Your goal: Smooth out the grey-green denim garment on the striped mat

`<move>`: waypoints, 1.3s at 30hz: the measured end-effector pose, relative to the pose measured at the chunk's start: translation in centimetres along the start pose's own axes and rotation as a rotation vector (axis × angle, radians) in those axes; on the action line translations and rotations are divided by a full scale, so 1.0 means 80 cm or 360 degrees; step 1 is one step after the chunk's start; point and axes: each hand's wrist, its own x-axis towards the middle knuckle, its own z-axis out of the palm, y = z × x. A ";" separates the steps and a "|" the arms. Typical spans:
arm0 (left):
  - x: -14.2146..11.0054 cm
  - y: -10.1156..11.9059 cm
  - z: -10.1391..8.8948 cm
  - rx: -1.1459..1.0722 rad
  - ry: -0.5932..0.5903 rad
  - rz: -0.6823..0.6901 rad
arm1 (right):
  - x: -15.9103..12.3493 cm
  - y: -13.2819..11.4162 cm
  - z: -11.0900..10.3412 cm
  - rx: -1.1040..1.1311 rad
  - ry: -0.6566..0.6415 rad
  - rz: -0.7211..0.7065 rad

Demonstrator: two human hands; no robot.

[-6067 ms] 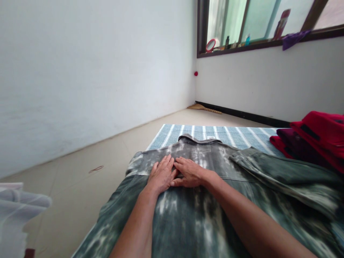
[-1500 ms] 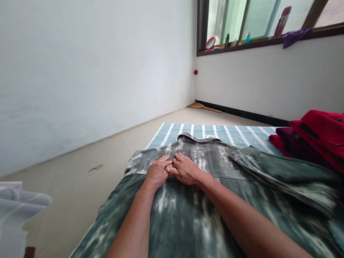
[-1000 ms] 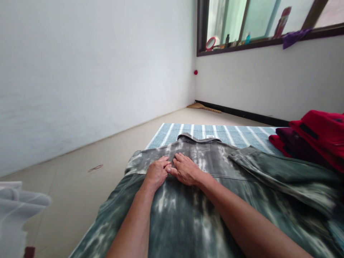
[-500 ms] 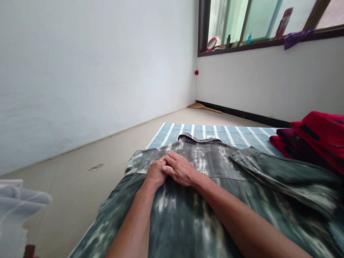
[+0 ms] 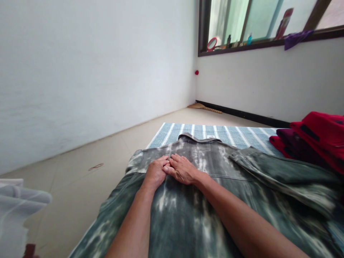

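Observation:
A grey-green tie-dye jacket (image 5: 185,211) lies spread out with its back panel up and its collar at the far end. One sleeve (image 5: 285,175) is folded across it at the right. My left hand (image 5: 156,172) rests on the upper back of the jacket, fingers pointing forward and not gripping the cloth. Beside it, touching at the thumb and fingertips, my right hand (image 5: 183,169) lies on the same fabric with its fingers extended. Part of the left fingertips is hidden by the right hand.
Under the jacket is a blue-and-white striped cloth (image 5: 185,129). Folded red and maroon clothes (image 5: 322,139) are stacked at the right. White sheer fabric (image 5: 24,211) hangs at lower left. A thin loop (image 5: 96,167) lies on the tiled floor, a broom (image 5: 205,107) in the corner.
My hands, overlapped before, have slid slightly apart, with the right fingers shifting a little right and down. The jacket has stayed in place.

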 end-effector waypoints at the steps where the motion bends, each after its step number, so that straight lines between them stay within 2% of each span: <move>1: -0.001 0.001 -0.001 0.0017 0.0011 -0.0015 | 0.000 0.000 0.000 -0.0012 0.0002 -0.0004; 13: 0.001 -0.003 0.004 0.0107 0.0159 -0.0011 | 0.001 0.002 0.002 -0.0068 0.0011 -0.0043; 28: 0.004 -0.005 0.003 0.0081 0.0187 -0.0065 | -0.008 -0.002 -0.006 -0.0015 -0.0166 0.0060; 39: 0.005 -0.009 0.007 0.0073 0.0275 -0.0015 | -0.012 -0.007 -0.012 0.0018 -0.0262 0.0111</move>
